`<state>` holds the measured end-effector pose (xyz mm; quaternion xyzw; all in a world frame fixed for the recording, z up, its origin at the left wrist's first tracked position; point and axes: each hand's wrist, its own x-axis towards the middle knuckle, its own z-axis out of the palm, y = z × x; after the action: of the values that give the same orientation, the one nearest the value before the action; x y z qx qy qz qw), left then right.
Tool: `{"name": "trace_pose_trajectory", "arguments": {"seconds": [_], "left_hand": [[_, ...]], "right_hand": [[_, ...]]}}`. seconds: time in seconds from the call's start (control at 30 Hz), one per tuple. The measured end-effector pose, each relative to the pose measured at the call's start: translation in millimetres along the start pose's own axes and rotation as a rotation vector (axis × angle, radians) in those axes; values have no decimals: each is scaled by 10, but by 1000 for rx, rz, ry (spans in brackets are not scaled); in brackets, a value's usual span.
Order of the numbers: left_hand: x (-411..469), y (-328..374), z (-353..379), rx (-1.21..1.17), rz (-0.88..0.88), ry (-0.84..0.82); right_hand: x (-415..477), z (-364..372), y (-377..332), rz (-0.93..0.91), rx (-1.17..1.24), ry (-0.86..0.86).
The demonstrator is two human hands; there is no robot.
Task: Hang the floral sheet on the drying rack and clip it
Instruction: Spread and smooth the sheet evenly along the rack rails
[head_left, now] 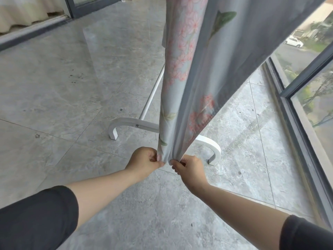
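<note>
— Item one?
— Sheet [189, 78]: pale grey-blue with pink flowers. It hangs in long folds from somewhere above my view. I can't see its top edge or the rail that carries it.

— Where does it lie from the hands?
— Straight up and away. Its long axis runs from the bottom hem, at the hands, to the top of the picture. The hem is just above the floor [72, 78], in front of the rack [133, 123].

— Hands?
— Left hand [144, 159]: fingers and thumb pinch the left fold of the hem. Right hand [189, 168]: the same pinch on the right fold. The two are side by side, nearly touching, and neither is nearer the sheet than the other.

— Rack?
— I can see a white curved foot and one slanting white rod. The sheet covers the middle of the foot.

— Clips?
— None in view.

— Judgement?
— The sheet is draped. I'd say the hem is being pulled down or evened, and the clipping is not yet done. The clips would go up top, so the hands must travel up along that axis.

— Surroundings?
— A window [306, 87] on the right.
</note>
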<state>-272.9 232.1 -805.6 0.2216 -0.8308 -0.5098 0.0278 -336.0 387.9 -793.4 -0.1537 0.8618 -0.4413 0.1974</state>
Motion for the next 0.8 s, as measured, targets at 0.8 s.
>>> {"name": "trace_pose_trajectory", "arguments": {"seconds": [0.8], "left_hand": [[-212,722,-485,91,-362,-19]], "right_hand": [[-210,-686,-634,216,-150,-87]]}}
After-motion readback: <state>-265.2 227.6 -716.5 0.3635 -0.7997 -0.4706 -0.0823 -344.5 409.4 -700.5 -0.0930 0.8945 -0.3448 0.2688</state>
